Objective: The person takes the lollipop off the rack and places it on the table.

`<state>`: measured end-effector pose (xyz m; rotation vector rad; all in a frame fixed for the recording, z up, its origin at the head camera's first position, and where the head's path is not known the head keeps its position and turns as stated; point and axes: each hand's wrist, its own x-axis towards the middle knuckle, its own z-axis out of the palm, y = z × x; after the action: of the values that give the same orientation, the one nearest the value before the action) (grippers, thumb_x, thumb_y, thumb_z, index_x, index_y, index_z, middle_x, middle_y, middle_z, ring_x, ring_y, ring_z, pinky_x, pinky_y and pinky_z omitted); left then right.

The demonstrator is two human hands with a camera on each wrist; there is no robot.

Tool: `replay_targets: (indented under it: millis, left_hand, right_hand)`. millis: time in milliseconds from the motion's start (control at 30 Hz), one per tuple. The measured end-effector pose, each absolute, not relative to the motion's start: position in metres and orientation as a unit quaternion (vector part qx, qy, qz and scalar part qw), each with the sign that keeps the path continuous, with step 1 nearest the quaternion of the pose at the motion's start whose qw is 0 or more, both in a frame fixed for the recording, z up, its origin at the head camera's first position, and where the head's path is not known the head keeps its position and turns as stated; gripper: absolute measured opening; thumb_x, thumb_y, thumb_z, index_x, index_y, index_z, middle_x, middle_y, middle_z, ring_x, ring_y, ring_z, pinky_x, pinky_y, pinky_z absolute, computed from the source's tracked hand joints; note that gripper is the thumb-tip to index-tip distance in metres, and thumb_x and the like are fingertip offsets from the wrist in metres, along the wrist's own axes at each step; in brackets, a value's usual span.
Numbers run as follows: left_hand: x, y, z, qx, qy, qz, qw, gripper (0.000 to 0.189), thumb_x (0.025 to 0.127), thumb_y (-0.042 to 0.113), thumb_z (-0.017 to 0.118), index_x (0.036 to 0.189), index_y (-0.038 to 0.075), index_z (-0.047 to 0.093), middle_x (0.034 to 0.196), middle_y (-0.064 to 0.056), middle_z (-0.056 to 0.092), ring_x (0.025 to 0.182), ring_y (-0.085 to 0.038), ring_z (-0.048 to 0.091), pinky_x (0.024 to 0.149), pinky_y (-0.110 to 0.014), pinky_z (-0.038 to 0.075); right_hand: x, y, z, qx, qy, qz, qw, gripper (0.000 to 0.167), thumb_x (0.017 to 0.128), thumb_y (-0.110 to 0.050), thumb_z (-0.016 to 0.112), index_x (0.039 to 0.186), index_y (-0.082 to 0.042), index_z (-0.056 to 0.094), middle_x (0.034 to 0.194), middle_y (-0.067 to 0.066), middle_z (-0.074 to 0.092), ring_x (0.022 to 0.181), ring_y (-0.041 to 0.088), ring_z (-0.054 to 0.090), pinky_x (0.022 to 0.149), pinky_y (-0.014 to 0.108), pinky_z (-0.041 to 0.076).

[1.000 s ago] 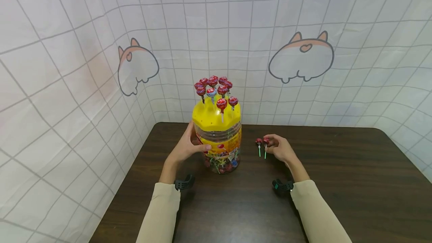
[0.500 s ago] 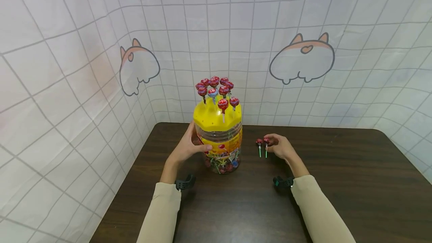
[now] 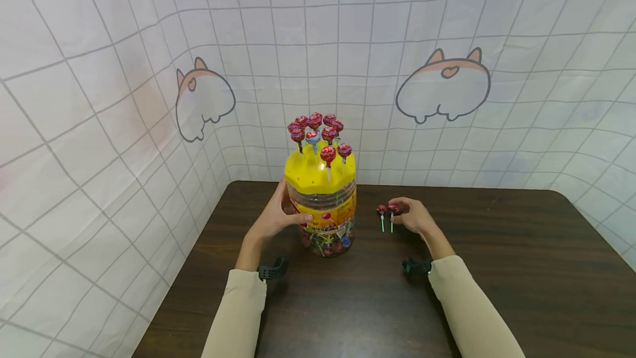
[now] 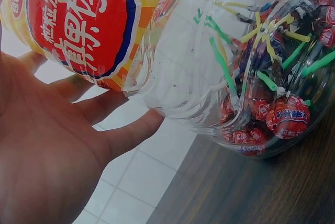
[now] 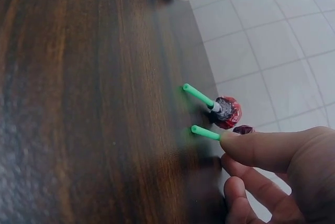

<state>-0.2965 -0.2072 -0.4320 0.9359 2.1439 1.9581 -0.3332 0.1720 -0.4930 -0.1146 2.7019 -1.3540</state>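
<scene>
Left hand (image 3: 272, 216) holds jar (image 3: 322, 201); right hand (image 3: 412, 219) pinches lollipop (image 5: 205, 132).

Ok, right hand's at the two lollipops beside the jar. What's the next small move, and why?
I'd probably raise the pinched lollipop straight up: the right hand has its thumb on the green stick, and the other lollipop lies close beside it, so a sideways pull might nudge that one. The left hand grips the candy jar.
</scene>
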Motion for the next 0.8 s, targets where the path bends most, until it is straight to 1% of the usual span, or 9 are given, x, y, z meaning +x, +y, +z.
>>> replay_targets:
  millis: [133, 433, 800]
  left_hand:
    - [-0.2969, -0.2074, -0.4322, 0.310, 0.700, 0.642, 0.045, 0.099, 0.088, 0.007, 0.079, 0.160, 0.036, 0.018, 0.150, -0.007, 0.049, 0.133, -0.026, 0.056, 0.109, -0.054, 0.049]
    - [-0.2982, -0.2075, -0.4326, 0.320, 0.697, 0.640, 0.044, 0.099, 0.089, 0.006, 0.078, 0.161, 0.036, 0.017, 0.150, -0.008, 0.049, 0.133, -0.028, 0.056, 0.109, -0.055, 0.050]
    - [-0.2971, -0.2073, -0.4317, 0.322, 0.695, 0.642, 0.044, 0.098, 0.088, 0.008, 0.079, 0.160, 0.034, 0.018, 0.150, -0.008, 0.050, 0.133, -0.027, 0.057, 0.108, -0.051, 0.051]
  right_hand:
    - [-0.3334, 0.1711, -0.4931, -0.038, 0.890, -0.450, 0.058, 0.045, 0.094, -0.007, 0.071, 0.138, -0.007, 0.060, 0.140, 0.025, 0.055, 0.129, 0.044, 0.050, 0.104, 0.062, 0.044]
    - [-0.3340, 0.1705, -0.4939, -0.038, 0.893, -0.447, 0.047, 0.041, 0.091, -0.004, 0.073, 0.131, -0.005, 0.063, 0.128, 0.021, 0.060, 0.118, 0.039, 0.054, 0.098, 0.055, 0.046]
    - [-0.3335, 0.1705, -0.4945, -0.034, 0.889, -0.454, 0.052, 0.043, 0.092, -0.005, 0.073, 0.133, -0.005, 0.062, 0.130, 0.022, 0.058, 0.121, 0.039, 0.053, 0.099, 0.056, 0.045]
